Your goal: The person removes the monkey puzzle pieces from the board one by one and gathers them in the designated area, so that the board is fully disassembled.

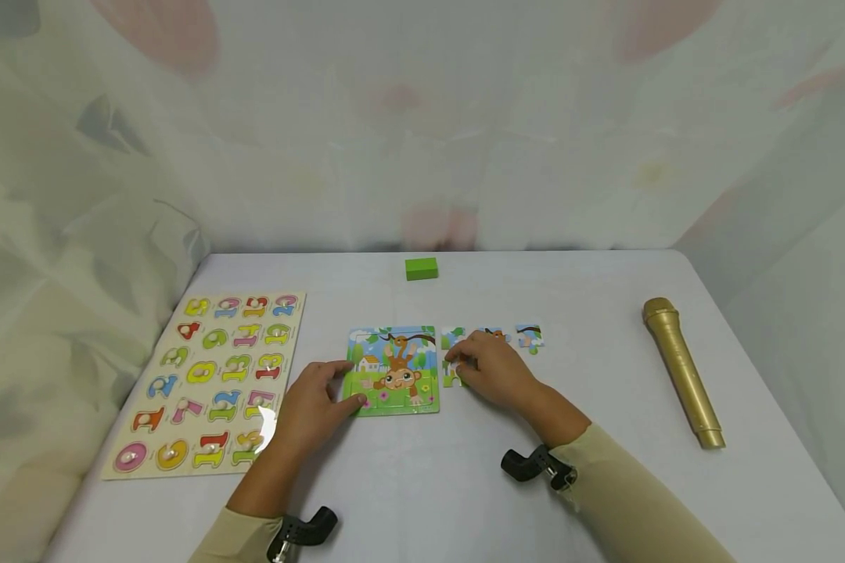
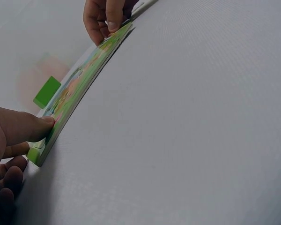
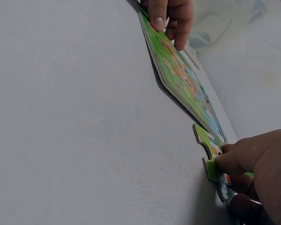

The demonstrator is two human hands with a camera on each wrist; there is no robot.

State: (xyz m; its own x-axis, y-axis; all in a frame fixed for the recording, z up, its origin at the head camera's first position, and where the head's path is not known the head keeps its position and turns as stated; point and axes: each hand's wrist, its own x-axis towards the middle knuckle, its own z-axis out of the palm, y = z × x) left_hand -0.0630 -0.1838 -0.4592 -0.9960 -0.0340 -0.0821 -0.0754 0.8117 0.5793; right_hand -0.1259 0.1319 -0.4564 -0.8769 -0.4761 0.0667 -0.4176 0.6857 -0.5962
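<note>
Number peg board [image 1: 211,381] at lower left of frame, flat on white table [image 1: 605,485]. Green block [image 1: 421,268] at centre, near far table edge. Gold microphone [image 1: 683,371] at right, lying lengthwise.

A white table [image 1: 605,485] is seen draped around by a pale, translucent curtain [image 1: 113,156] printed with faint pink and grey shapes, under soft, even light.

Our head camera looks down on the whole table [image 1: 605,485] from above. Our two wrist cameras sit low and close, and both see the monkey puzzle [image 2: 79,84]
</note>
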